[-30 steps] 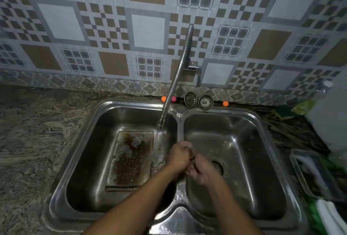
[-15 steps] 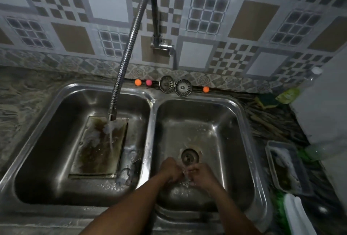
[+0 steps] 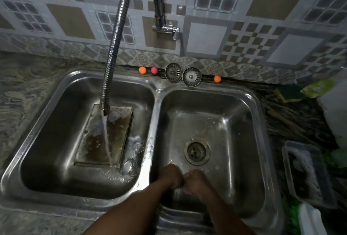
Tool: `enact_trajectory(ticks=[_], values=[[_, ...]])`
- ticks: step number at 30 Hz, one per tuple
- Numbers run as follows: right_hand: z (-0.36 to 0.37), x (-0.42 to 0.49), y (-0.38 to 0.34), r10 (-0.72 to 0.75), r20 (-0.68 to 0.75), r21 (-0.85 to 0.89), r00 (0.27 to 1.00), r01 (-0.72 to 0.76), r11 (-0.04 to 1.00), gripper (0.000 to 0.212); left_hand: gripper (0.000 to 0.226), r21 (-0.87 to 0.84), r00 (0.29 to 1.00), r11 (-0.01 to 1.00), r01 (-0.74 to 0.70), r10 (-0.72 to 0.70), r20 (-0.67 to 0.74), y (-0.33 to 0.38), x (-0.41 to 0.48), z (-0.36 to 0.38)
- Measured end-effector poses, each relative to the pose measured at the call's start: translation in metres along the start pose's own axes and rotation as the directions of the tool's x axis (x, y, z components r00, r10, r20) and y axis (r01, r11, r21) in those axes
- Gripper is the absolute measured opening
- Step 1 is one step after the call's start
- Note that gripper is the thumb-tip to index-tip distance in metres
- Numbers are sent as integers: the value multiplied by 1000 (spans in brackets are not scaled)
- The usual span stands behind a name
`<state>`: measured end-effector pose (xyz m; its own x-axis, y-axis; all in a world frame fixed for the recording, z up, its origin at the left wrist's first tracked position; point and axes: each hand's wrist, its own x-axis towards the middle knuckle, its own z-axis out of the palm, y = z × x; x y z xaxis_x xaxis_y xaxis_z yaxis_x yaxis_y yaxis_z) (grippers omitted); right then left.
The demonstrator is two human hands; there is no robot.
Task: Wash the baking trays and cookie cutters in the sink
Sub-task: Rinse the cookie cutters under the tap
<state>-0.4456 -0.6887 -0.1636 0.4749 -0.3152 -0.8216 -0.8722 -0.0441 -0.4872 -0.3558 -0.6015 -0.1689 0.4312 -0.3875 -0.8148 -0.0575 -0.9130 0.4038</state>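
Observation:
A dirty rectangular baking tray lies flat in the left basin, and water from the flexible tap runs onto it. Soapy metal cookie cutters lie beside the tray's right edge. My left hand and my right hand meet knuckle to knuckle low in the right basin, near its front wall, just below the drain. Both have curled fingers closed around a small metal cookie cutter, which the hands and motion blur almost fully hide.
The steel double sink sits in a marbled counter. Two sink strainers and small orange and pink balls line the back ledge. At the right stand a clear plastic container and a green sponge.
Both hands moved together from over the divider into the right basin and toward its front wall. The view shifted left and closer; water keeps running onto the tray.

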Motion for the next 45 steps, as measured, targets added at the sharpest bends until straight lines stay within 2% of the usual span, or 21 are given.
enact_trajectory(ticks=[3,5,8,9,11,13,14,15,17,20,21,25,27,32,34,38,40,41,43,45], values=[[-9,-1,0,-40,-96,79,995,48,996,23,43,-49,994,993,-109,108,-3,11,-10,-6],[-12,-4,-12,-88,-218,128,972,118,985,22,44,-111,977,971,-212,206,-56,18,-24,-22],[-11,-16,-56,-133,-406,238,904,245,940,26,20,-279,918,882,-380,323,-230,21,-43,-60],[-10,-23,-75,-175,-436,248,883,304,920,27,7,-354,893,832,-427,325,-313,18,-49,-75],[0,-39,-112,-277,-429,272,860,416,868,24,12,-442,838,761,-475,238,-491,4,-60,-104],[19,-52,-145,-340,-381,332,860,470,818,18,16,-446,768,757,-477,113,-630,-19,-68,-129],[32,-56,-158,-361,-356,354,862,482,801,16,15,-431,747,792,-432,47,-663,-35,-65,-136],[46,-57,-167,-371,-332,367,867,481,796,17,16,-417,740,834,-361,-15,-672,-52,-60,-140],[77,-58,-175,-378,-287,366,880,465,806,22,26,-369,787,900,-232,-50,-615,-85,-45,-139],[115,-57,-168,-418,-229,166,879,458,873,27,25,-32,895,991,-132,105,-434,-116,-30,-123],[124,-57,-165,-414,-221,117,883,445,888,28,25,80,904,989,-122,144,-402,-122,-26,-118],[142,-49,-167,-368,-289,70,884,403,913,25,29,231,890,962,-146,230,-394,-136,-8,-119],[149,-41,-167,-349,-310,41,885,379,925,23,27,297,897,938,-179,280,-343,-144,3,-122],[164,-39,-158,-214,-328,58,920,246,967,24,18,269,905,944,-191,276,-323,-156,-12,-116],[164,-39,-161,-192,-338,59,921,224,973,24,19,246,886,944,-220,299,-354,-162,-28,-124],[172,-39,-170,-176,-298,161,938,231,960,24,25,239,726,876,-419,482,-490,-182,-46,-156],[175,-45,-177,-238,-326,212,915,316,925,17,19,159,660,846,-509,503,-558,-188,-52,-166],[177,-49,-182,-270,-343,236,900,361,902,11,17,41,656,833,-552,464,-595,-189,-53,-170],[183,-59,-193,-293,-411,312,863,435,844,7,18,-330,740,743,-583,317,-594,-184,-63,-181],[191,-61,-197,-292,-485,357,824,492,794,14,20,-670,871,573,-472,187,-454,-175,-78,-193]])
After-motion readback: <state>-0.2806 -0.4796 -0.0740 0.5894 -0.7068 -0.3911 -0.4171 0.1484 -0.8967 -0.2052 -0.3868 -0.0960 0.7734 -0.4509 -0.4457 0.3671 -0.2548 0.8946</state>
